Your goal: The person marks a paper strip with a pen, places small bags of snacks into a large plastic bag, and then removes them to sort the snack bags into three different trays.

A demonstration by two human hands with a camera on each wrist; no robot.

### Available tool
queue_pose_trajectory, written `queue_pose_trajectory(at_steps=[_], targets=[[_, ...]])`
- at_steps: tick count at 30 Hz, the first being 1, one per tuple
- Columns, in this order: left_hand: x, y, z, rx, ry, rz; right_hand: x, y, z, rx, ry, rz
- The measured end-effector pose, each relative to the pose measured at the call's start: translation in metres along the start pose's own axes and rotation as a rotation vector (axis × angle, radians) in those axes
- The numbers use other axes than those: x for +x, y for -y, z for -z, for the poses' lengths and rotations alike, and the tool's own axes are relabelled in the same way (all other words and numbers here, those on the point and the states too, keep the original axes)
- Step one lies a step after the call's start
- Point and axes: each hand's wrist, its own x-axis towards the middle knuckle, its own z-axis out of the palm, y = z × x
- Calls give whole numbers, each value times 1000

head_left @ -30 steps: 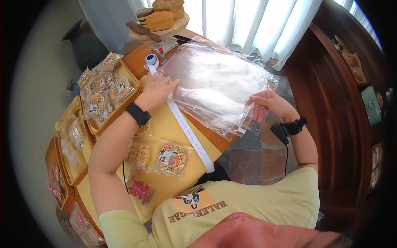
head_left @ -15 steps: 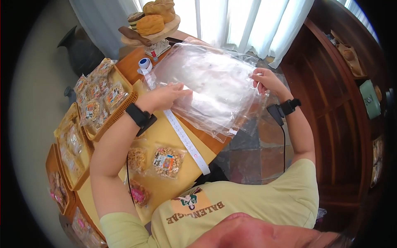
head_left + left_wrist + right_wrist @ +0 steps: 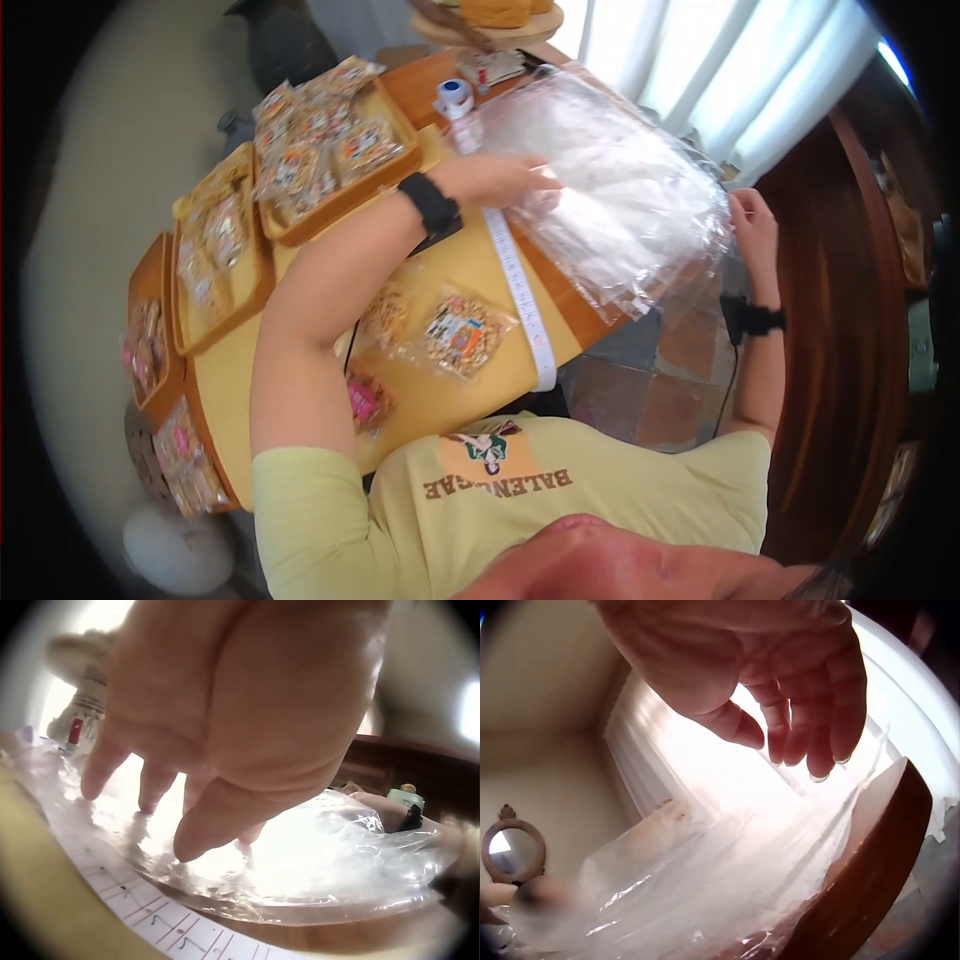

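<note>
A large clear plastic bag (image 3: 620, 200) lies flat on the wooden table, its far left corner overlapping a white strip ruler (image 3: 520, 290). My left hand (image 3: 500, 182) reaches over the bag's near left part. In the left wrist view its fingers (image 3: 154, 786) point down, spread, with the tips on the shiny plastic. At the bag's right edge is my right hand (image 3: 756, 235). The right wrist view shows this hand's fingers (image 3: 819, 742) loosely bent over the film, thumb apart from them and no plastic seen between.
Woven trays (image 3: 335, 215) of bagged snacks line the left side. A nut snack packet (image 3: 465, 335) and others lie on the yellow mat (image 3: 440, 415). A small blue-and-white item (image 3: 455, 95) stands by the bag's far left corner. Dark wooden shelving (image 3: 830, 350) rises at right.
The head view has turned, shifting the table rightward. My left hand has moved from the ruler onto the bag. My right hand has gone farther along the bag's right edge; the bag now overlaps the ruler.
</note>
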Motion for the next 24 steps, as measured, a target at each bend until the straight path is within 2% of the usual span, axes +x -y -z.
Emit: queue_pose_trajectory(at_steps=[1, 2, 3, 4, 5, 6, 7, 8, 9, 10, 12, 15, 16, 17, 18, 19, 21, 22, 24], targets=[[-8, -8, 4, -16, -96, -17, -11, 29, 3, -34, -69, 111], [-20, -14, 10, -24, -190, -37, -23, 58, 6, -54, -19, 287], [-38, -20, 18, -29, -184, 7, -35, 84, 6, -71, 20, 461], [-56, -29, 27, -26, -265, -50, -48, 105, 1, -40, 40, 473], [-71, -37, 37, -19, -344, -112, -60, 124, -5, -120, 174, 555], [-91, -45, 46, -15, -338, -82, -69, 135, -9, -204, 303, 640], [-118, -53, 54, -72, -276, 4, -74, 137, -15, -181, 313, 657], [-146, -58, 55, -131, -221, 89, -77, 136, -23, -251, 428, 670], [-173, -60, 49, -119, -235, 99, -80, 134, -31, -327, 539, 685], [-200, -63, 41, -110, -251, 106, -83, 130, -37, -406, 535, 681], [-244, -78, 26, -187, -131, 303, -90, 144, -38, -393, 509, 706], [-291, -105, -11, -150, -240, 419, -107, 166, -40, -351, 508, 728], [-297, -118, -17, -176, -234, 426, -112, 175, -41, -285, 614, 738], [-301, -132, -17, -115, -280, 521, -119, 183, -45, -219, 719, 739], [-304, -143, -21, -55, -323, 613, -125, 190, -50, -232, 739, 777], [-307, -149, -27, -77, -319, 607, -130, 196, -56, -243, 758, 767], [-313, -154, -35, -199, -270, 480, -136, 202, -68, -255, 832, 780], [-311, -152, -48, -198, -288, 418, -139, 203, -74, -261, 797, 841], [-307, -147, -64, -90, -299, 355, -146, 208, -83, -251, 817, 818]])
